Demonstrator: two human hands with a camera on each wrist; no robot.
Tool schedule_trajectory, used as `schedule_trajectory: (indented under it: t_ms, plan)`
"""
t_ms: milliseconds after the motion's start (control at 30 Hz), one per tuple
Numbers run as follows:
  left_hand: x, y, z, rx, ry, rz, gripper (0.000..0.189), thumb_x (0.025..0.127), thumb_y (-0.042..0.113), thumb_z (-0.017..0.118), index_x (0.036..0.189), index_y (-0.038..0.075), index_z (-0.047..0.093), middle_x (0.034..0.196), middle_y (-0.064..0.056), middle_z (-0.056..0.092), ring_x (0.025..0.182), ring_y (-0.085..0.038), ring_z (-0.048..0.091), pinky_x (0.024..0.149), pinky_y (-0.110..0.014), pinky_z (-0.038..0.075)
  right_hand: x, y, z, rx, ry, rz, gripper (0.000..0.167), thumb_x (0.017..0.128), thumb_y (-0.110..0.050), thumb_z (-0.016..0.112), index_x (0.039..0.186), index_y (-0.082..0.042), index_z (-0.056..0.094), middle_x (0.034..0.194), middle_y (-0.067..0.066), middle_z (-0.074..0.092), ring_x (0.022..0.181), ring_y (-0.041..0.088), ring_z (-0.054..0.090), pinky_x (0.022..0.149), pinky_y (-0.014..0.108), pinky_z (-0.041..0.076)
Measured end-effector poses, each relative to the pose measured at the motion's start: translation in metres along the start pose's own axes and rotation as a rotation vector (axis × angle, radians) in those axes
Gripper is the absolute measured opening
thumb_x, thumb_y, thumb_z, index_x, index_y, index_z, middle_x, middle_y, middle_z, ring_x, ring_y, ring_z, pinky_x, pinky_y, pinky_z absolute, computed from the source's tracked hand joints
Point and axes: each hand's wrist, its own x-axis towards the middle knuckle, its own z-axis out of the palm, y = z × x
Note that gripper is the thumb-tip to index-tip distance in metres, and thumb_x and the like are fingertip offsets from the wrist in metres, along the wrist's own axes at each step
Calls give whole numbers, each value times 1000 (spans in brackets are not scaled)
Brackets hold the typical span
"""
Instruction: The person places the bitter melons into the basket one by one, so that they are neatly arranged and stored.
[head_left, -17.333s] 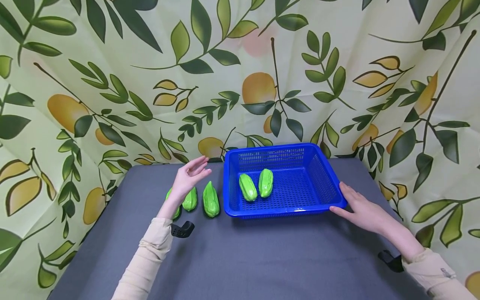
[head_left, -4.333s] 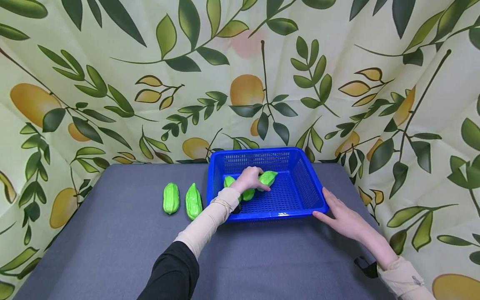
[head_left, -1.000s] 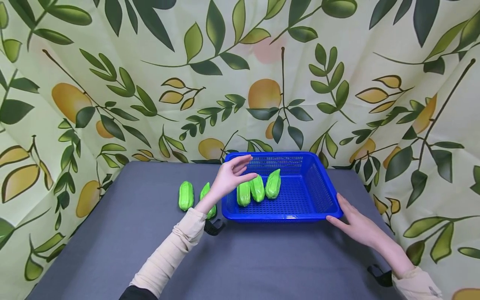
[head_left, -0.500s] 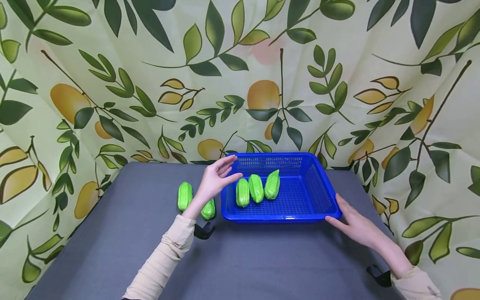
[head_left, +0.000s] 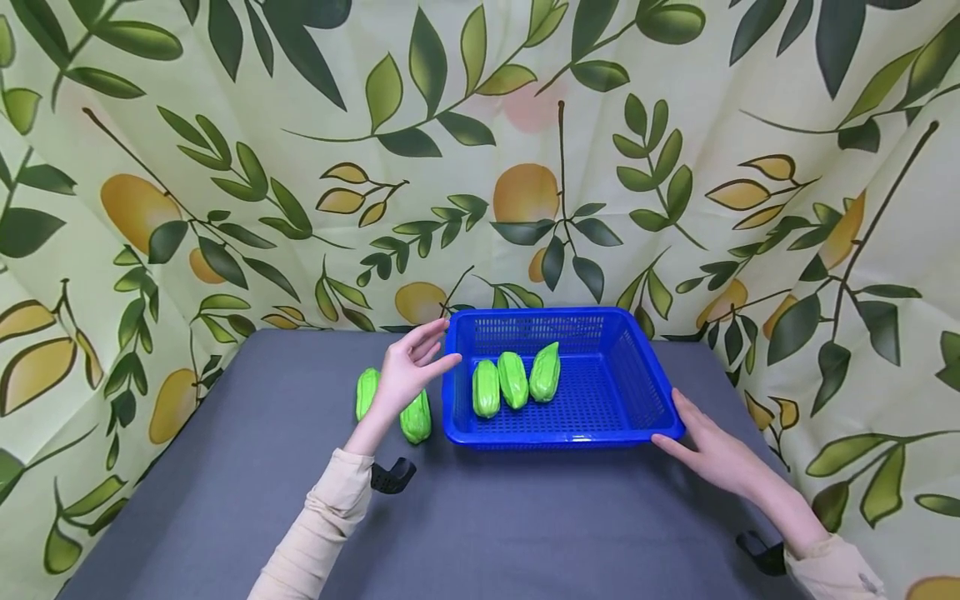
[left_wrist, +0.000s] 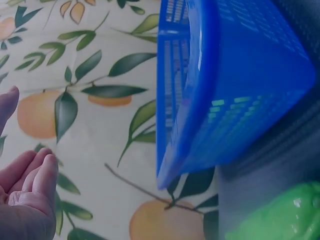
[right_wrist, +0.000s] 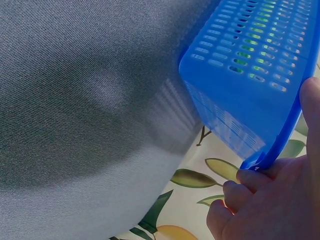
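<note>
My left hand (head_left: 408,367), fingers and thumb spread apart and holding nothing, hovers at the left side of the blue plastic basket (head_left: 570,437). Below it on the table lie two bright green ridged vegetables like bitter melons, the nearer bitter melon (head_left: 416,419) and a farther bitter melon (head_left: 366,390), both partly hidden by the hand and wrist. Three more lie side by side in the basket's left half: a left one (head_left: 486,389), a middle one (head_left: 513,380) and a right one (head_left: 545,372). With thumb and fingers my right hand (head_left: 716,446) holds the basket's front right corner at the rim.
Grey cloth covers the table (head_left: 525,525). Behind it and at both sides hangs a curtain (head_left: 450,183) printed with leaves and fruit, close to the basket's back rim. A black wrist mount (head_left: 393,475) hangs under my left wrist.
A third bitter melon was put into the basket and let go. Since then my left hand has drawn back leftward, out of the basket, over those on the table. The right hand stays at the corner.
</note>
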Motion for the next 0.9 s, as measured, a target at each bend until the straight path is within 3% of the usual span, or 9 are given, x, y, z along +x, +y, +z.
schedule_trajectory:
  t_ms: [300,533,667,900]
  plan:
    - [-14,-8,-33,-28,98,-15,58,82,4,72,134,0,49,138,-16,53,130,-23,49,104,-29,43,0,0,0,3,-4,-3,96,92,-57,50,151,1,1,153,32,13,135,55,22,101,73,25]
    - [-27,-19,-45,16,140,-65,57,82,7,73,134,2,51,137,-15,54,129,-22,50,105,-32,42,1,-1,1,13,-9,3,96,92,-57,49,151,0,-1,153,32,12,135,55,21,101,73,25]
    - [-36,-27,-53,21,170,-92,56,83,8,72,134,3,51,137,-13,54,129,-20,50,105,-28,42,0,-2,2,12,-9,4,96,92,-57,49,151,0,0,153,32,12,135,55,21,101,73,25]
    - [-43,-34,-60,30,211,-113,57,82,6,72,134,1,50,136,-15,54,119,3,54,103,-23,43,0,-1,0,15,-16,12,97,91,-57,50,151,-1,-2,153,33,12,135,56,20,101,73,24]
